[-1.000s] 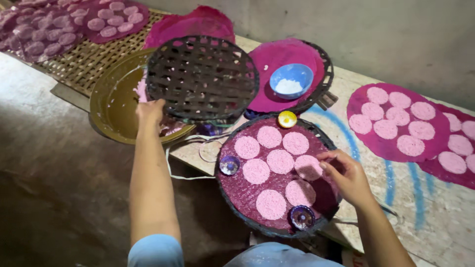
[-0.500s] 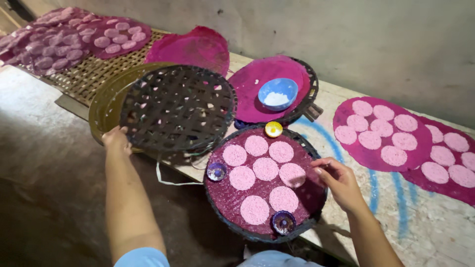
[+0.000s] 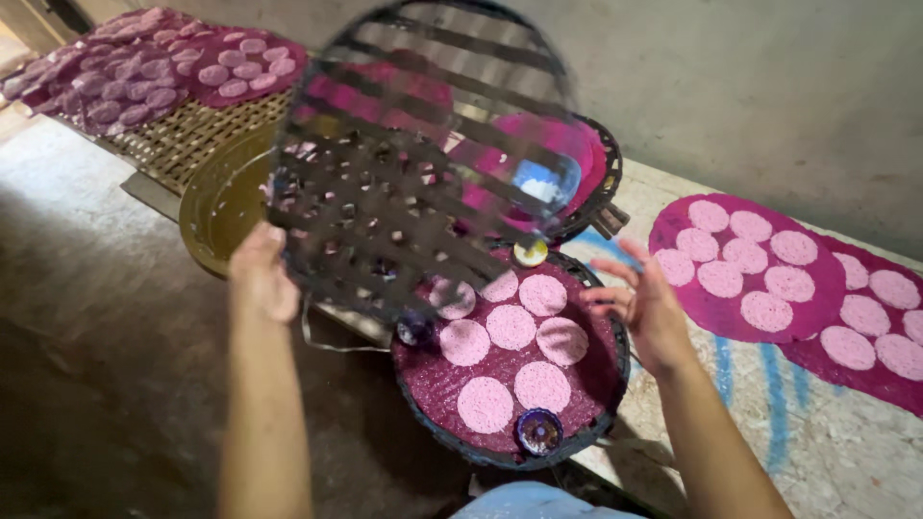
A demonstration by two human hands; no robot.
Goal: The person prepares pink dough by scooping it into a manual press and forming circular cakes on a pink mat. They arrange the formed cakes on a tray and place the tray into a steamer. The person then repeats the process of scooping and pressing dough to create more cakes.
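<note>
Head view shows a round dark woven lattice tray lifted and tilted in the air, blurred, above the other things. The left hand grips its lower left rim, fingers closed on the edge. The right hand hangs open with fingers spread, touching nothing, just beside the right rim of a second round tray lined with purple cloth. On that cloth lie pale pink round discs, with small bottle caps at its edge. Behind the lifted tray sit a brass-coloured basin and a magenta tray holding a blue bowl. Magenta cloths carrying more discs lie along the right side of the stone bench, and others rest on a woven rack at the far left corner.
</note>
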